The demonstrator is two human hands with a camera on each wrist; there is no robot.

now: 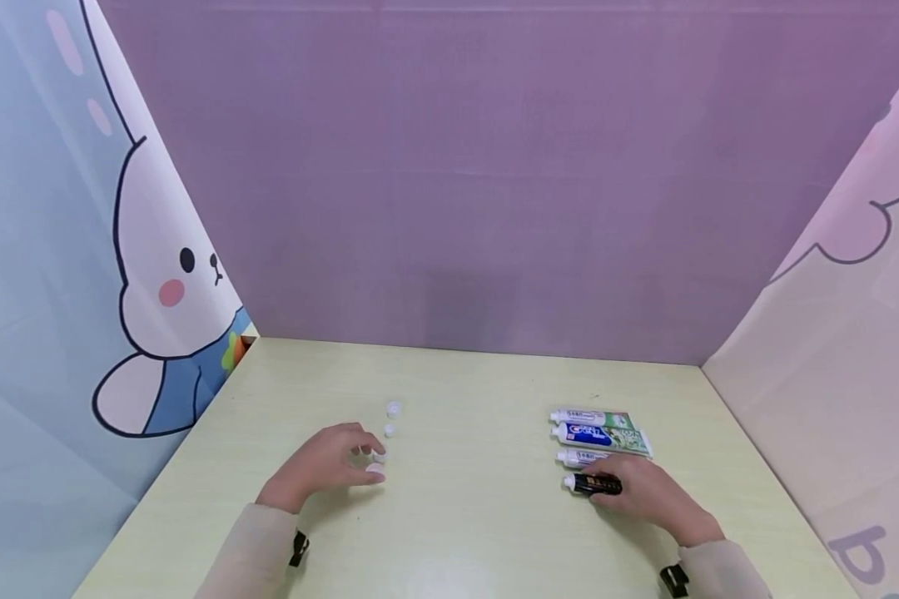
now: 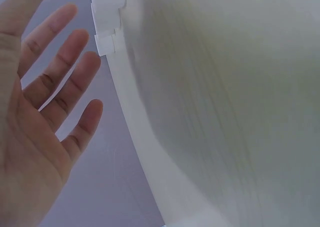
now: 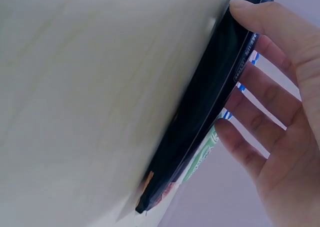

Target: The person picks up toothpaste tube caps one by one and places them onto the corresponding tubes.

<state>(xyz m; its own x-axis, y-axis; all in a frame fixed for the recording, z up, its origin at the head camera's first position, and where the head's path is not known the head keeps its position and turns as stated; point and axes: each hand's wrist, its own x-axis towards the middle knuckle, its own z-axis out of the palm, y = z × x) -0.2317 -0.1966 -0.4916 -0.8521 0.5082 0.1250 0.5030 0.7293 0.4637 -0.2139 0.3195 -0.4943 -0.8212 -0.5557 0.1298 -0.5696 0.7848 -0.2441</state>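
Note:
My left hand (image 1: 337, 457) hovers low over the table at left, thumb and index finger around two small white caps (image 1: 375, 469). White pieces (image 2: 107, 4) show near its loosely spread fingers (image 2: 75, 87) in the left wrist view; the thumb's tip is out of that frame. My right hand (image 1: 640, 491) holds a black toothpaste tube (image 1: 596, 484) between thumb and fingers, its white cap end pointing left. In the right wrist view the thumb lies on the near side of the black tube (image 3: 195, 102), with fingers behind it.
Beyond the black tube, three more toothpaste tubes lie in a row: a partly covered white one (image 1: 580, 457), a blue and green one (image 1: 599, 437) and a white and green one (image 1: 592, 418). Two white caps (image 1: 393, 408) lie past my left hand. A purple backdrop (image 1: 457, 183) stands behind the table (image 1: 464, 499).

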